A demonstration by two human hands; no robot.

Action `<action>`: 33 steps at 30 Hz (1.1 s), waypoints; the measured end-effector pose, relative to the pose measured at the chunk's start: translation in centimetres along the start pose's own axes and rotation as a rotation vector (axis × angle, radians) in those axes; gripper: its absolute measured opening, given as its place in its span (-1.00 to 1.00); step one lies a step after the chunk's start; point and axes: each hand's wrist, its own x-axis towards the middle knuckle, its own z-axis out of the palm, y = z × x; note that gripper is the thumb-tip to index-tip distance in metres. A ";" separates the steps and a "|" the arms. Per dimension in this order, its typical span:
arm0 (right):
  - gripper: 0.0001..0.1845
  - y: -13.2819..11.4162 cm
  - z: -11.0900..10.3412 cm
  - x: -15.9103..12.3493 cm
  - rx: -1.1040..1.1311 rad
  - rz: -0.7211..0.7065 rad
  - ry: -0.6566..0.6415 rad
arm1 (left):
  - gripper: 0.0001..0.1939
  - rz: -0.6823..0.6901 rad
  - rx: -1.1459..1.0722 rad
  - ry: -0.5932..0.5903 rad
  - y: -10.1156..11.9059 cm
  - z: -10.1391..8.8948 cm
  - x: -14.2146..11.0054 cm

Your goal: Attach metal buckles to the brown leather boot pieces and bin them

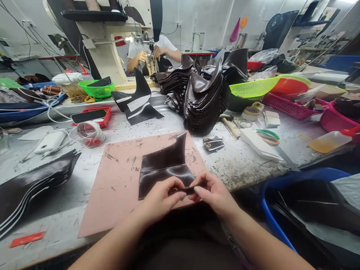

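Observation:
My left hand (164, 197) and my right hand (212, 193) are both closed, thumbs and fingers pinching a narrow dark leather strip (189, 190) between them. Near the left fingers a small gold-coloured bit shows on the strip; its shape is partly hidden. Just beyond the hands a larger dark brown leather piece (163, 161) with a seam across it lies on a pink mat (112, 180). Its near edge is covered by my fingers. To the right of the mat sit small dark straps with gold-coloured buckles (213, 143).
Stacked dark leather pieces (205, 101) rise behind the mat, and another stack (36, 183) lies at left. Scissors (268, 137), a hammer (231, 127) and a glue bottle (330, 140) lie at right. A blue tub (266, 210) stands below. Across the table a person works at a sewing machine (112, 56).

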 end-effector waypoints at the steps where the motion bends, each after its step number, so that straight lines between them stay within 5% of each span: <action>1: -0.73 0.2 -0.4 0.4 0.048 0.021 0.014 | -0.82 -0.042 -0.045 -0.016 -0.3 -0.5 0.6; 6: -0.64 1.2 -3.8 1.2 0.070 -0.084 0.342 | -0.73 -0.384 -0.040 -0.208 -1.8 -2.2 3.4; 11: -0.65 2.1 -6.2 0.4 -0.017 -0.080 0.492 | -0.74 -0.401 0.064 -0.249 -2.7 -2.0 4.2; 22: -0.76 3.3 -5.6 -0.5 -0.411 -0.123 0.363 | -0.74 -0.459 0.196 -0.157 -2.5 -0.8 4.3; 29: -0.91 2.6 -5.1 -1.1 -0.656 -0.356 0.334 | -0.75 -0.376 0.303 -0.106 -2.0 -0.4 4.1; 33: -0.75 2.6 -4.2 -1.4 -0.806 -0.650 0.120 | -0.75 -0.328 0.331 -0.087 -1.9 -0.2 4.0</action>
